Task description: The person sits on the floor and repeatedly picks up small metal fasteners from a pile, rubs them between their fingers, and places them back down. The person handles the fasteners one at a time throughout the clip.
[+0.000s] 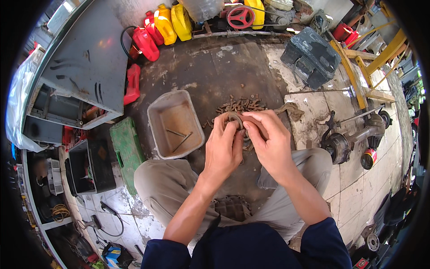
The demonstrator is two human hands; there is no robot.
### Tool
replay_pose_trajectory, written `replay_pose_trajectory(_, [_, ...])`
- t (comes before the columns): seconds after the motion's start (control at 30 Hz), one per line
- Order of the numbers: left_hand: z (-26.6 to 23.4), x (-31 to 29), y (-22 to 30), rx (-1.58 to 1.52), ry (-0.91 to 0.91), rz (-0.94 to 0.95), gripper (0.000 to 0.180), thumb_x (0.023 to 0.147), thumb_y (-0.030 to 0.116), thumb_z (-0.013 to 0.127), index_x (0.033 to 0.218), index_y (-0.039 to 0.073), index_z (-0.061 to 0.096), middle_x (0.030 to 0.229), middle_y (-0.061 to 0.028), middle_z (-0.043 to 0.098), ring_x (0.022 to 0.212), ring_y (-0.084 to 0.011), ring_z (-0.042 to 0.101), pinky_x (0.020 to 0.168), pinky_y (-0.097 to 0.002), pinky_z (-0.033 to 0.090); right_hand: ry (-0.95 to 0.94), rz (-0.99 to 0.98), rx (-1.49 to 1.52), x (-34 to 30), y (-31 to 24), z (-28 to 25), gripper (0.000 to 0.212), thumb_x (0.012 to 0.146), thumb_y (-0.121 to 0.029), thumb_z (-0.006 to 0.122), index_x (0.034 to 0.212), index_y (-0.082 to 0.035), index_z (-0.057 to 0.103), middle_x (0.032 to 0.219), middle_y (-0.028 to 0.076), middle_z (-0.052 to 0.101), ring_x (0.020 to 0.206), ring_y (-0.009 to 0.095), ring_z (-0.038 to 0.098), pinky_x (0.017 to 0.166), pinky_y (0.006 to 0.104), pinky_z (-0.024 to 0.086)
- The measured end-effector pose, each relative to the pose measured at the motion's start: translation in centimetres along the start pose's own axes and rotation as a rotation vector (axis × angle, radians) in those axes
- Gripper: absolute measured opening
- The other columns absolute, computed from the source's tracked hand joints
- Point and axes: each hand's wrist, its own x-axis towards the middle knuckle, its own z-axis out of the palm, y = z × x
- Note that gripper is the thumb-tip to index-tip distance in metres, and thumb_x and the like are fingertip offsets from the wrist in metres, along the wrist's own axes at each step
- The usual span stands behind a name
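Between my knees, both hands are raised over the floor around a small brownish ring-shaped metal part (234,117). My left hand (221,145) grips it with thumb and curled fingers. The fingers of my right hand (272,136) are bent in against its right side, thumb pressed near it. My fingers cover much of the part, so its exact kind does not show. Just beyond my hands lies a pile of rusty bolts (242,104). Beside it, a dirty brown rag (292,110) extends to the right. Partly hidden metal pieces lie below my hands.
A grey plastic tub (154,145) with two metal rods stands left, beside a green case (127,148). A grey metal cabinet (85,58) rises far left. Jerrycans (165,24) line the back. A black toolbox (311,56) and an axle-like assembly (358,136) are right.
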Motion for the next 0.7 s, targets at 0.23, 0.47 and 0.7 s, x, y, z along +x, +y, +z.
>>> replay_pose_trajectory(0.23, [-0.1,-0.3,0.2,0.084,-0.055,0.015,0.021,0.086,0.004,0.068,0.106,0.003,0.059,0.118,-0.0182,0.056,0.094,-0.0390,0.061,0.078,-0.0453,0.051,-0.041,0.041,-0.004,0.4,-0.3,-0.8,0.017,0.092,0.003,0.067,0.109,0.002,0.066,0.101,0.011,0.066,0.091,0.017,0.070,0.073,0.0263,0.056])
replay_pose_trajectory(0.47, [-0.1,-0.1,-0.2,-0.092,-0.033,0.041,0.018,0.090,0.000,0.064,0.106,-0.001,0.058,0.122,-0.0194,0.055,0.105,-0.0360,0.060,0.087,-0.0400,0.050,-0.004,-0.037,0.017,1.3,-0.7,-1.8,0.022,0.090,0.007,0.066,0.112,0.003,0.065,0.106,0.011,0.064,0.096,0.017,0.069,0.079,0.0263,0.057])
replay_pose_trajectory(0.7, [-0.3,-0.1,0.0,-0.480,-0.074,-0.122,0.020,0.095,0.001,0.060,0.115,-0.003,0.058,0.127,-0.0168,0.052,0.107,-0.0259,0.059,0.086,-0.0345,0.051,-0.060,-0.046,0.007,0.6,-0.3,-1.6,0.024,0.090,0.005,0.067,0.114,0.002,0.065,0.106,0.012,0.063,0.091,0.017,0.068,0.075,0.0281,0.056])
